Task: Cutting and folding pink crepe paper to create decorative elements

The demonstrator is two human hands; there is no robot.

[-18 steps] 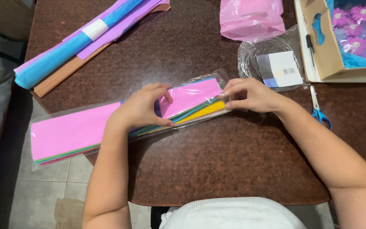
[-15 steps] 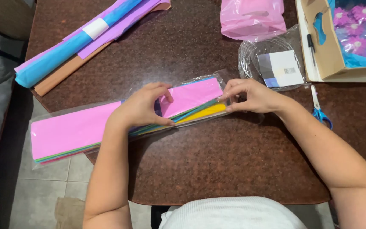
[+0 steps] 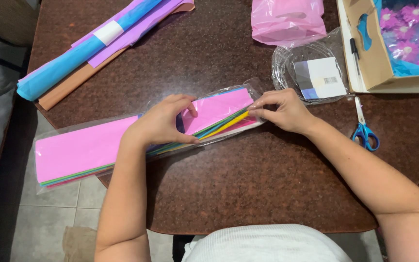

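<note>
Left hand: the left hand (image 3: 163, 123) lies on the middle of the clear packet of coloured paper sheets (image 3: 88, 148), thumb and fingers curled in a narrow grip that pinches the stack through its wrapper
Right hand: the right hand (image 3: 283, 110) is at the packet's right end, fingertips (image 3: 257, 107) closed in a tight grip on the clear wrapper's open edge
Packet: lies slantwise on the brown tabletop (image 3: 248, 189), pink sheet on top, with green, yellow and blue edges fanned out at the right end; its left end juts past the tabletop's edge over the tiled floor (image 3: 49, 218)
Scissors: blue-handled scissors (image 3: 363, 127) lie right of the right hand, apart from it
Round clear pack: a clear round pack with a paper label (image 3: 311, 73) sits just beyond the right hand
Box: an open cardboard box (image 3: 372, 53) at far right holds purple flowers (image 3: 415, 24) on blue
Pink bag: a pink plastic bag (image 3: 287, 19) lies at the far edge
Rolled paper: blue, purple and brown paper rolls (image 3: 93, 48) lie at far left, well apart from the packet
</note>
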